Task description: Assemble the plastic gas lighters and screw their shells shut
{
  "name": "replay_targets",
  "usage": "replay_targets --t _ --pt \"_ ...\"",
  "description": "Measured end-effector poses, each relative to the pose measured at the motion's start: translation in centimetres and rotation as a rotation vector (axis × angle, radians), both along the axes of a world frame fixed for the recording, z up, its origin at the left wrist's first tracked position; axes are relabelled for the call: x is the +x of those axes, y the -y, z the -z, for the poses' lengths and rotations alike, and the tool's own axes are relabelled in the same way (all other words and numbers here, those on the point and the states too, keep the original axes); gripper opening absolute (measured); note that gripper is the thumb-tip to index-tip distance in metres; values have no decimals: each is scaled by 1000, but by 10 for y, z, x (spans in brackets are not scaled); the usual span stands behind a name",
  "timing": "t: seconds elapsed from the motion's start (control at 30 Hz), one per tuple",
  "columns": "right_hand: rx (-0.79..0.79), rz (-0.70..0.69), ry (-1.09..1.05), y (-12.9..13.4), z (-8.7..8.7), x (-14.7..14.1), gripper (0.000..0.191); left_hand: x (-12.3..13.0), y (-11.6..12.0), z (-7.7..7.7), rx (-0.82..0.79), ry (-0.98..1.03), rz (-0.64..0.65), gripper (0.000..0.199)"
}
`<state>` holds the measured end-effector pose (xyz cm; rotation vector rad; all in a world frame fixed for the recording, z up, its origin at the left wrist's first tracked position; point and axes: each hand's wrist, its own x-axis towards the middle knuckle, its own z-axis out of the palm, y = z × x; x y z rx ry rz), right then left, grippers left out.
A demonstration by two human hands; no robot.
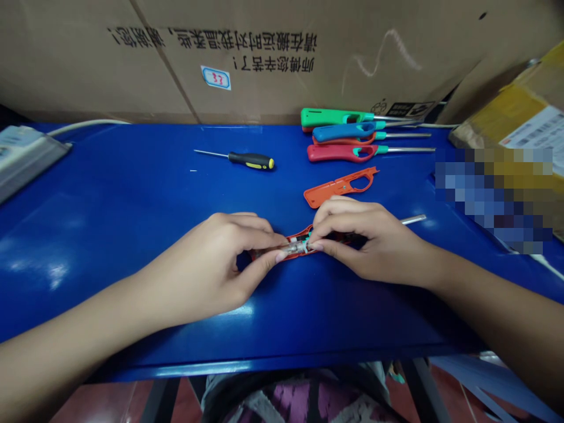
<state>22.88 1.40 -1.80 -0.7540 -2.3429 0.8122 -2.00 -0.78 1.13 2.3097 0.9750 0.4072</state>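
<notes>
My left hand (207,264) and my right hand (370,241) both pinch an open red utility lighter body (299,247) low on the table, fingertips meeting over a small metal and white part inside it. A steel nozzle tube (413,220) sticks out to the right from under my right hand. Just beyond my right hand lies a loose orange lighter half-shell (339,187), apart from my fingers. A black and yellow screwdriver (251,160) lies farther back, out of reach of my fingertips. Several finished lighters (348,133) in green, blue and red lie stacked at the back.
The work surface is a glossy blue table (88,235). A grey power strip (26,158) with a white cable sits at the left edge. Cardboard boxes (264,59) stand along the back, and a taped parcel (520,111) sits at the right.
</notes>
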Motion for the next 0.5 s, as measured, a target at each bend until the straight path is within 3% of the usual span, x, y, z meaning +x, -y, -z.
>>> replay_targets --t 0.5 --pt "-78 69 -23 1 -4 -3 9 3 3 1 -21 17 -58 25"
